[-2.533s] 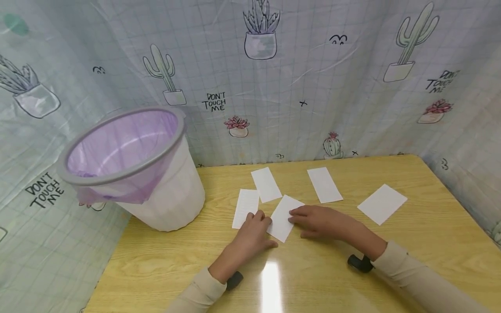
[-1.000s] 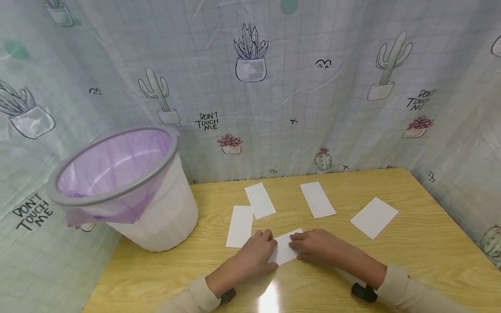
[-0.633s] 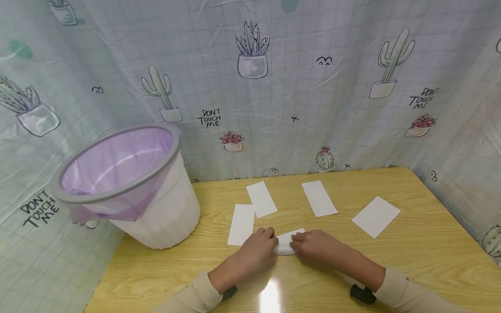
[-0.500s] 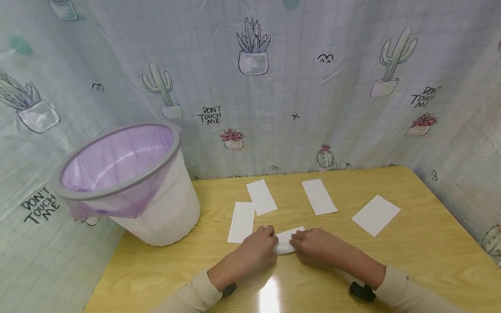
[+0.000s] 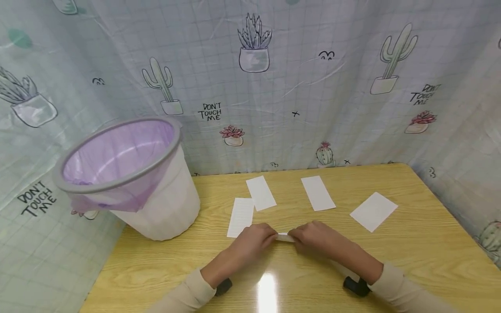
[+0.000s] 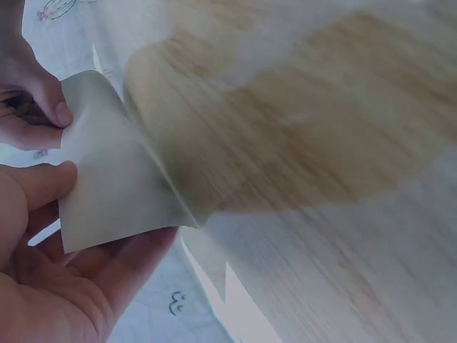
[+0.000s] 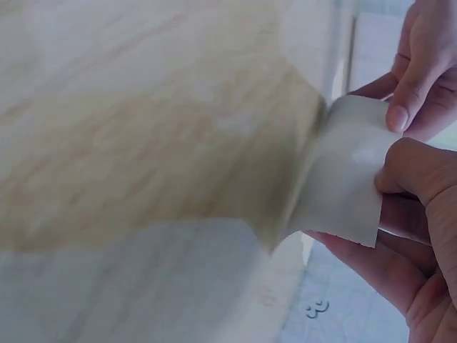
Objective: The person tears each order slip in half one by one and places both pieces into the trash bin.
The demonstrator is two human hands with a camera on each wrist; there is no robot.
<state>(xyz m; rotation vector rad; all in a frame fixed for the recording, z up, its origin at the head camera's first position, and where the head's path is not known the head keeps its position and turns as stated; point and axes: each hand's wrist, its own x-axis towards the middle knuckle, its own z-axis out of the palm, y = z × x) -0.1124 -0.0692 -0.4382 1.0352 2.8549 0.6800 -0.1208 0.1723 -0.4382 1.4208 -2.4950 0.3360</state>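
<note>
Two arms (image 5: 219, 269): angle inward above the table (image 5: 156, 265)
Left hand (image 5: 252, 239): pinches bent white paper (image 6: 121, 179)
Right hand (image 5: 316, 237): pinches the same paper

The head view looks from high, forward and down, over the wide surface (image 5: 148, 261). Both wrist views look low and from very near, and share the same bent paper (image 6: 114, 171), at left in the left one, at right in the other.

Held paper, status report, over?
Left hand pinches one side, right hand the other. Held paper curved between them. Nothing seen blocking; four loose sheets lie beyond.
</note>
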